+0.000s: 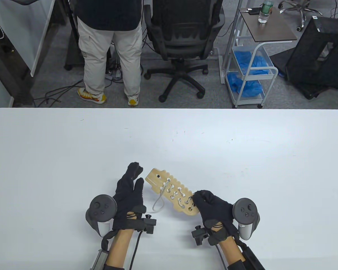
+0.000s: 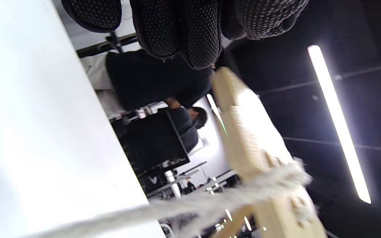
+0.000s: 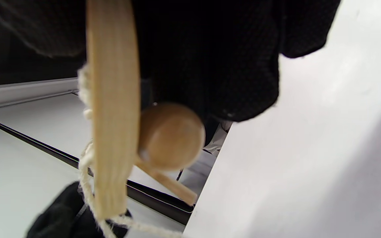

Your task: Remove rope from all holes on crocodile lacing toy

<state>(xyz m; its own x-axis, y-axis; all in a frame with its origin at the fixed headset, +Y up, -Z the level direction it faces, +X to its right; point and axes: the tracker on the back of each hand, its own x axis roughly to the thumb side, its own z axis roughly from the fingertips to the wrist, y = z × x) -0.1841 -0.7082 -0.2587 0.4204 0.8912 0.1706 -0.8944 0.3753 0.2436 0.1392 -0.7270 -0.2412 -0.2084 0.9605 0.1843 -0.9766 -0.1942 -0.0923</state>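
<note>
Table view: right hand (image 1: 214, 211) gripping tail end of crocodile lacing toy (image 1: 171, 191), rope (image 1: 160, 201) looping down; left hand (image 1: 128, 194) just beside, fingers spread, holding nothing. Left wrist view: fingertips (image 2: 200, 36) apart from toy. Right wrist view: fingers clamped on toy's edge, wooden bead (image 3: 169, 137) beneath.

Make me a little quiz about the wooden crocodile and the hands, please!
1. True or false: the rope is already out of every hole in the crocodile toy.
2. Which hand grips the tail end of the crocodile? A. left hand B. right hand C. neither
3. Fill in: a loop of rope hangs off the toy's near edge, between the two ____.

Key
1. False. Rope is laced through several holes.
2. B. The right hand's fingers hold the tail end; the left hand is beside the head end, fingers spread.
3. hands
</note>
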